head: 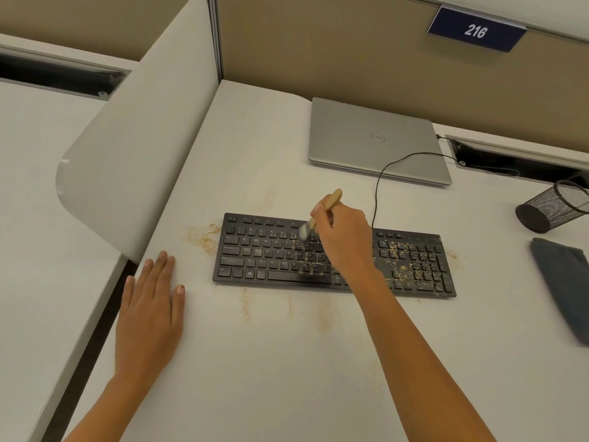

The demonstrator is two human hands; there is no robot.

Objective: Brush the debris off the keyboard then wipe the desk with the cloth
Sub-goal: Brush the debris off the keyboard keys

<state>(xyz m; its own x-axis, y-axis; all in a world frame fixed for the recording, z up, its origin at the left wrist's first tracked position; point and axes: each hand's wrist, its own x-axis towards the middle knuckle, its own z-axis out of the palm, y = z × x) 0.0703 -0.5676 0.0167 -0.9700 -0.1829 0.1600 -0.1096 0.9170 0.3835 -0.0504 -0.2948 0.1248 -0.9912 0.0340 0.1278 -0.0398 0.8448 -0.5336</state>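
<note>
Brushing step in hand, head view only. Right hand [344,237] pinches the wooden brush [333,198], fingers curled round the handle, bristles down on the upper key rows about mid keyboard [271,253]. Bristle tip is blurred, so exact contact can't be read. Left hand [149,307] lies flat on the desk [287,362], fingers straight, holding nothing, well left of the keyboard near the desk edge.

Keyboard sits centre of desk, square to the person. Left half looks mostly clean; debris [401,260] is thick on the numpad side, w/ some on the keys just under the right hand. Loose crumbs also on the desk just left of the keyboard and in faint streaks in front of it.

My read on doing it well:
- short strokes along the rows, one direction, so crumbs go off one edge and don't get pushed back onto cleaned keys
- angle bristles into the gaps btw keys, light pressure
- left hand could steady the keyboard frame — it may slide
- watch the cable [377,193] behind the hand

Cloth [564,288] lies untouched at the right edge, below a tipped mesh pen holder [554,207]; wipe not yet started.
</note>
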